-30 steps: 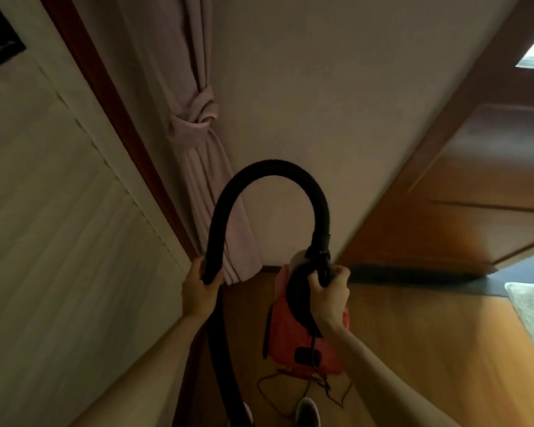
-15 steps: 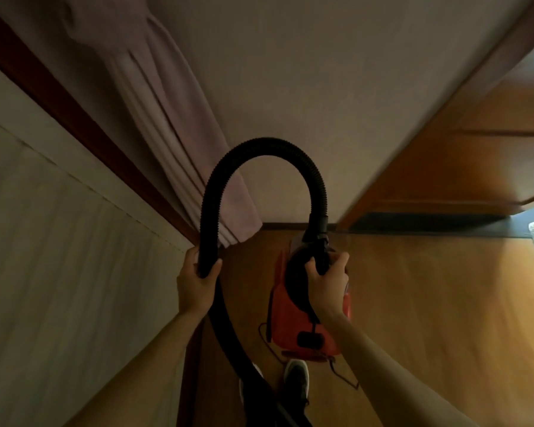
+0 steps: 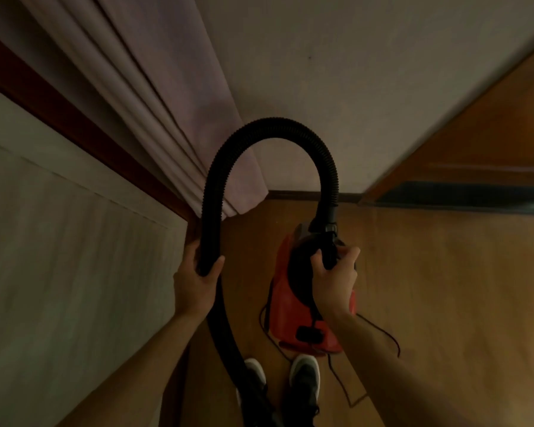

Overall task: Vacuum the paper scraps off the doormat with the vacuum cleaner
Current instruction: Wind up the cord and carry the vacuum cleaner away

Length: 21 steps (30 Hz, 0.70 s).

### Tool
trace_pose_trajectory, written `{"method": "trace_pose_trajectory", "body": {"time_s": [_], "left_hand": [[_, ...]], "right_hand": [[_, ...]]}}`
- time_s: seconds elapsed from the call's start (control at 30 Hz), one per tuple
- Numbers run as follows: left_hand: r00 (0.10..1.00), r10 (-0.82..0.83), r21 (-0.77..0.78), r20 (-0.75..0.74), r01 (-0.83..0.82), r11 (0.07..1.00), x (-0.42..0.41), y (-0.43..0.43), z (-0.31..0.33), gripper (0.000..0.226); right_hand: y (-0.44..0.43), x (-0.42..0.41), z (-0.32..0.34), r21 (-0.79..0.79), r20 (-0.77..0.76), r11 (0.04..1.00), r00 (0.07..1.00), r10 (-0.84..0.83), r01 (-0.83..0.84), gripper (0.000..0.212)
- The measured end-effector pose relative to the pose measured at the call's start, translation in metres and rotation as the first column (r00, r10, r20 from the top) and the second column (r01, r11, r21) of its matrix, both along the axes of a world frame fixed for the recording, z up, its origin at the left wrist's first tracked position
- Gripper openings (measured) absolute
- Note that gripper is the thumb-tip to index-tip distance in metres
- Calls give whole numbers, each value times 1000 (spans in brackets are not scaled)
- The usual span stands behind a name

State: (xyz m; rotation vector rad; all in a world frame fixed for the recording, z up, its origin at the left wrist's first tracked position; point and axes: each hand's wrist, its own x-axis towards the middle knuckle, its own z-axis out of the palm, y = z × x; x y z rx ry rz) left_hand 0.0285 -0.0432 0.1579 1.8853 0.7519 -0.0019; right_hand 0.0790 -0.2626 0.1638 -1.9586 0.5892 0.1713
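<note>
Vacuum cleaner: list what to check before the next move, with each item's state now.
1. The left hand grips the hose: ok.
2. The right hand holds the vacuum cleaner by its handle: ok.
3. The hose is seated in the body: ok.
4. The cord is clear of the shoe: not ok, it lies right beside it.
5. The doormat is in sight: not ok.
6. Free end of the hose: cannot tell, out of frame.

Vacuum cleaner (image 3: 309, 306) ahead of the shoes (image 3: 304, 377) — hose (image 3: 272, 127) arching leftward, curtain (image 3: 167, 118) behind.
</note>
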Motion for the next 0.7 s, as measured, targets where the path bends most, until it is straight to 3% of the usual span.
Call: {"method": "trace_pose_trajectory", "body": {"time_s": [0.37, 0.7], "left_hand": [[1000, -25, 57, 1, 25, 998, 27, 2, -127, 49], [999, -39, 90, -26, 41, 995, 32, 5, -188, 46]], "right_hand": [[3, 10, -120, -8, 1, 999, 999, 36, -36, 25], [14, 36, -170, 6, 53, 998, 997, 60, -61, 24]]}}
